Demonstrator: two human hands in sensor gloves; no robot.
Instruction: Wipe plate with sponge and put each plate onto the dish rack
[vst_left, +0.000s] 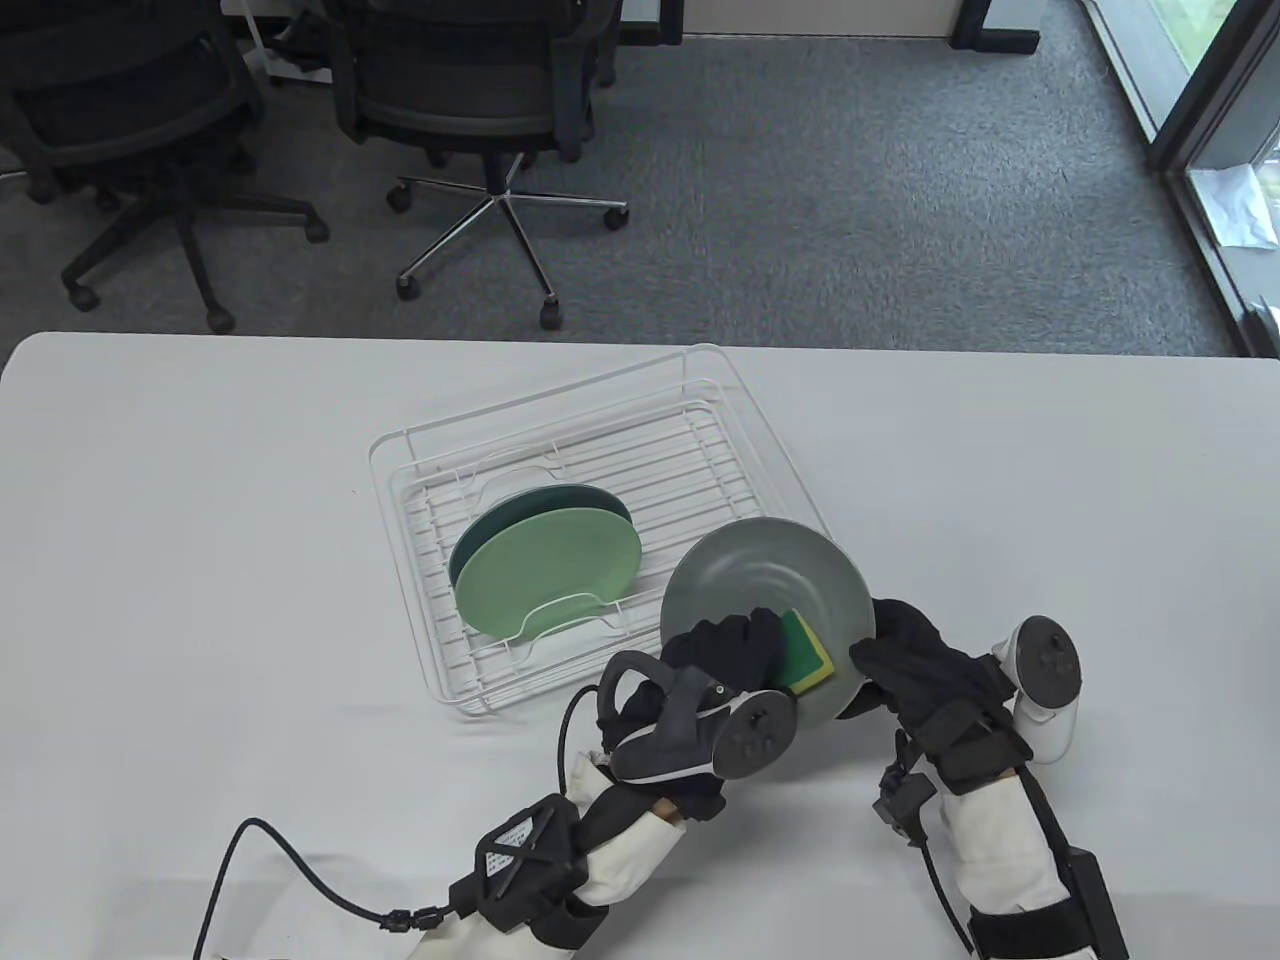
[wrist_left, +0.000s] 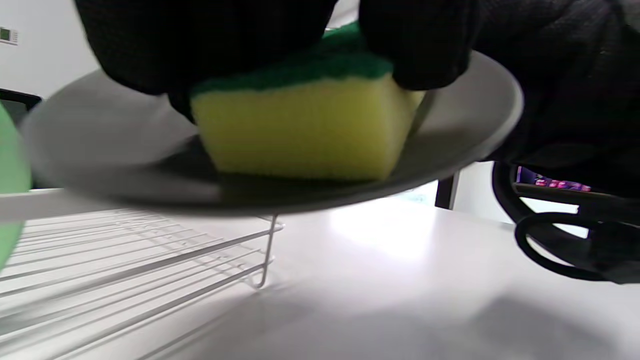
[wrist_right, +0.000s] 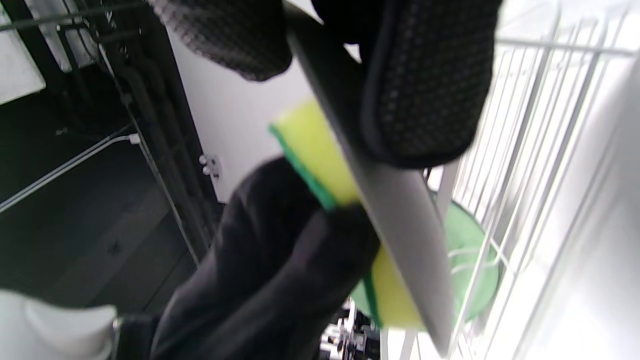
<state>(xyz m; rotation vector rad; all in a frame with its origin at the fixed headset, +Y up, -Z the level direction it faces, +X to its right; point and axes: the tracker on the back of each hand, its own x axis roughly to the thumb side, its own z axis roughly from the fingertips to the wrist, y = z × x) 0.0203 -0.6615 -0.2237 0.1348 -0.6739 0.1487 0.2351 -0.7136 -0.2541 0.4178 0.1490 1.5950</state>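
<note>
A grey plate (vst_left: 765, 580) is held tilted above the table, just right of the white wire dish rack (vst_left: 600, 440). My right hand (vst_left: 895, 655) grips the plate's right rim (wrist_right: 395, 200). My left hand (vst_left: 730, 650) holds a yellow-and-green sponge (vst_left: 808, 652) and presses its yellow side against the plate's face (wrist_left: 310, 125). Two green plates (vst_left: 545, 575) stand on edge in the rack, a darker one behind a lighter one. In the right wrist view the sponge (wrist_right: 310, 145) lies against the plate, with the light green plate (wrist_right: 465, 240) behind.
The rack sits mid-table, and bare white table (vst_left: 200, 520) stretches to its left and right. Office chairs (vst_left: 470, 110) stand on the carpet beyond the far edge. A black cable (vst_left: 300, 870) trails on the table near my left forearm.
</note>
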